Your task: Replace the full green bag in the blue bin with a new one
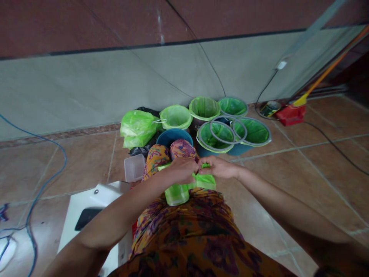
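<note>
L hand (184, 170) & R hand (217, 167) together, pinching green bag (205, 181).

Thin, crinkled plastic with a slight sheen is seen in the green bags (137, 129); smooth plastic in the blue bucket (164, 137); patterned cloth in the clothing (198, 227); glossy tile underfoot (314, 169).
</note>
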Demonstrator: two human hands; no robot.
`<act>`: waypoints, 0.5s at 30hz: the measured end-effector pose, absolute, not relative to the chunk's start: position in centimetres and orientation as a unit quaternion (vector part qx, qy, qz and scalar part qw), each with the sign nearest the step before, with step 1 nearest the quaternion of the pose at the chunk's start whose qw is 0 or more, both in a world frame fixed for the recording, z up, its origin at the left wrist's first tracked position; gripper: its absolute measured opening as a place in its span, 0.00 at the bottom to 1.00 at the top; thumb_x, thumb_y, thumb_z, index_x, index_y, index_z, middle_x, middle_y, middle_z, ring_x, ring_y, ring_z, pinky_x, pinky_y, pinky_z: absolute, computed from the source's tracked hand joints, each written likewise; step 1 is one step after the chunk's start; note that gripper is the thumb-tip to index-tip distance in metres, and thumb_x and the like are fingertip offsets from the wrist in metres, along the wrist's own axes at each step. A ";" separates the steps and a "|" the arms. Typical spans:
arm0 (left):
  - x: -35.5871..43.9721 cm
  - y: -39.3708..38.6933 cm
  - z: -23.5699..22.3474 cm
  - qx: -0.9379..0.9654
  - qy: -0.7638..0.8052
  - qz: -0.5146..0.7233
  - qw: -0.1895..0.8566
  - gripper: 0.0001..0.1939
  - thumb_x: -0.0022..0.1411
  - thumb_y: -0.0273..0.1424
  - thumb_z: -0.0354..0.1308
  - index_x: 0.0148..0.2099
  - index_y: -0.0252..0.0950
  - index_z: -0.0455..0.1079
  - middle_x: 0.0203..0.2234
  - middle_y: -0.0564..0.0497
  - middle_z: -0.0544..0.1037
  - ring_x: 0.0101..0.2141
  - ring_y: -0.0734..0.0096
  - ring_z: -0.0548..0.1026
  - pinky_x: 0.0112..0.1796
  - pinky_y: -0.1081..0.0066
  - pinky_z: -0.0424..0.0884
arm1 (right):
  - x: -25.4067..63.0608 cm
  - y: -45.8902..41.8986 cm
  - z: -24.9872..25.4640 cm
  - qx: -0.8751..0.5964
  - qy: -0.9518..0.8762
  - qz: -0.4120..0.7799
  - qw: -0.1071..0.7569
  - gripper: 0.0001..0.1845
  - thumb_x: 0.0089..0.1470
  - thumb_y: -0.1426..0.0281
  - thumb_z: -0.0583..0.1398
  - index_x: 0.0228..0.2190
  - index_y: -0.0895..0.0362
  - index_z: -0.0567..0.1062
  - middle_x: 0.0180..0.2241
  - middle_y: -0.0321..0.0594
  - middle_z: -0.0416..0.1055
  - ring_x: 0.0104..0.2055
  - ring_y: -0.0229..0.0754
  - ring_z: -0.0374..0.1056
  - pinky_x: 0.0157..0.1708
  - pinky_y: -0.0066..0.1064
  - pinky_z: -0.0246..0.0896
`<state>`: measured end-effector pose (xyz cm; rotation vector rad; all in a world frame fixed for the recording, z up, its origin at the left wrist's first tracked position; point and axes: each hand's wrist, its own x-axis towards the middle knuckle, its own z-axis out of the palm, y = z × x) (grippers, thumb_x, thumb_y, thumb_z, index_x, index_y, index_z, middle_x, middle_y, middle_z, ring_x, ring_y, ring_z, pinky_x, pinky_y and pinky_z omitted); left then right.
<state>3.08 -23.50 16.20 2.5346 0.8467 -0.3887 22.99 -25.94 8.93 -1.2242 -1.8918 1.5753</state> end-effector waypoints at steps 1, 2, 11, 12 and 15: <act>3.3 -23.4 16.3 0.912 0.310 -0.155 0.221 0.06 0.55 0.30 0.64 0.37 0.39 0.80 0.33 0.49 0.81 0.38 0.60 0.78 0.35 0.68 0.68 | 23.0 -26.0 9.0 -0.434 -0.679 0.560 0.193 0.18 0.52 0.56 0.66 0.34 0.58 0.80 0.34 0.40 0.78 0.37 0.42 0.70 0.39 0.32 0.63; 3.4 -23.3 16.4 0.908 0.314 -0.168 0.222 0.05 0.55 0.30 0.64 0.35 0.38 0.80 0.31 0.49 0.81 0.37 0.60 0.78 0.34 0.68 0.68 | 22.9 -26.0 9.1 -0.429 -0.684 0.558 0.190 0.18 0.53 0.56 0.66 0.35 0.58 0.80 0.35 0.41 0.78 0.37 0.42 0.70 0.40 0.32 0.63; 3.0 -23.6 15.1 0.896 0.318 -0.120 0.284 0.04 0.51 0.25 0.66 0.25 0.34 0.77 0.23 0.48 0.74 0.33 0.57 0.76 0.35 0.63 0.66 | 21.4 -27.4 9.2 -0.446 -0.693 0.554 0.118 0.20 0.47 0.55 0.69 0.34 0.58 0.84 0.29 0.35 0.78 0.30 0.39 0.67 0.34 0.30 0.60; 2.9 -23.7 14.9 0.894 0.322 -0.121 0.288 0.04 0.51 0.25 0.65 0.24 0.34 0.77 0.23 0.48 0.74 0.33 0.57 0.76 0.35 0.63 0.66 | 21.4 -27.4 9.0 -0.449 -0.689 0.557 0.114 0.20 0.48 0.54 0.68 0.33 0.58 0.85 0.27 0.35 0.76 0.29 0.38 0.65 0.32 0.30 0.59; 2.8 -23.8 14.7 0.894 0.327 -0.122 0.282 0.05 0.53 0.26 0.64 0.25 0.34 0.78 0.24 0.46 0.76 0.34 0.57 0.76 0.35 0.63 0.66 | 21.3 -27.2 8.8 -0.434 -0.680 0.580 0.118 0.21 0.49 0.53 0.67 0.31 0.59 0.84 0.24 0.33 0.74 0.26 0.36 0.61 0.30 0.29 0.57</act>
